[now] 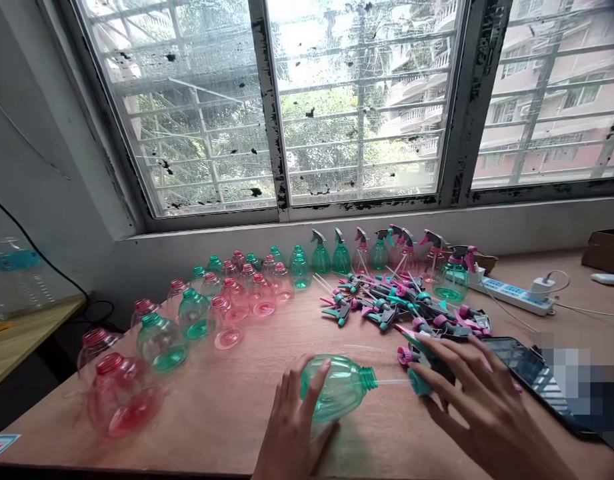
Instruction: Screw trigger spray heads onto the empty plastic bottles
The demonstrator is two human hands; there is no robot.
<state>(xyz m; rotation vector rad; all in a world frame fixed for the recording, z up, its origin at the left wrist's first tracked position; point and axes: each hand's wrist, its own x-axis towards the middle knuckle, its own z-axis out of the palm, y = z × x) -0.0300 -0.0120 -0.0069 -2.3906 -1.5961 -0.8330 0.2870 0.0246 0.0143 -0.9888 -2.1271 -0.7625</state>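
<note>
A green clear plastic bottle (337, 387) lies on its side near the front of the wooden table (227, 407), neck pointing right. My left hand (294, 427) wraps round its base. My right hand (479, 393) grips a green and grey spray trigger head (421, 380), whose thin dip tube reaches toward the bottle's mouth. A pile of loose pink and green trigger heads (397, 303) lies just beyond my right hand.
Several open pink and green bottles (221, 307) stand in rows on the left. Finished spray bottles (367, 253) line the wall under the window. A power strip (517, 293) and a phone (531, 373) lie on the right. A cardboard box (607, 250) sits far right.
</note>
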